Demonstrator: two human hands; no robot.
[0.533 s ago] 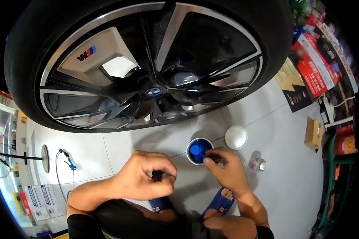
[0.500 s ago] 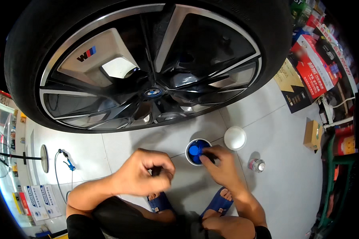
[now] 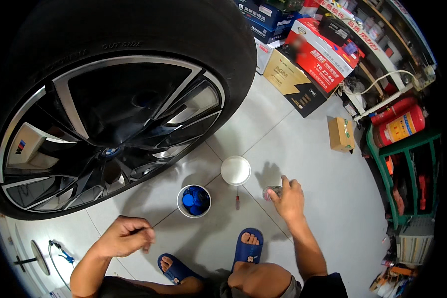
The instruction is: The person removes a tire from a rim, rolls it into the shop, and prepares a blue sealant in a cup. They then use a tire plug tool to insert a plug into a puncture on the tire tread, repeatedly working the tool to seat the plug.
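Note:
My left hand (image 3: pixel 130 234), fingers curled, hangs over the floor below and left of a white tub (image 3: pixel 181 198) full of blue pieces; what it holds, if anything, is hidden. My right hand (image 3: pixel 289 201) is at a small clear bottle (image 3: pixel 269 193), thumb against it and fingers curved over it. Between tub and bottle lie a white round lid (image 3: pixel 236 170) and a small red-handled screwdriver (image 3: pixel 237 201), partly beside the lid's edge. A large car wheel (image 3: pixel 109 111) with black and silver spokes fills the upper left.
Stacked battery boxes (image 3: pixel 317 53) and shelving stand at upper right, with a small cardboard box (image 3: pixel 341 134), red extinguishers (image 3: pixel 400 128) and a green rack (image 3: pixel 387 193). An air hose tool (image 3: pixel 64 254) lies at lower left. My sandaled feet (image 3: pixel 247 246) are below the tub.
The view has swung right. My right hand has left the tub and reached the clear bottle. My left hand is lower, farther from my right. The screwdriver on the floor now shows.

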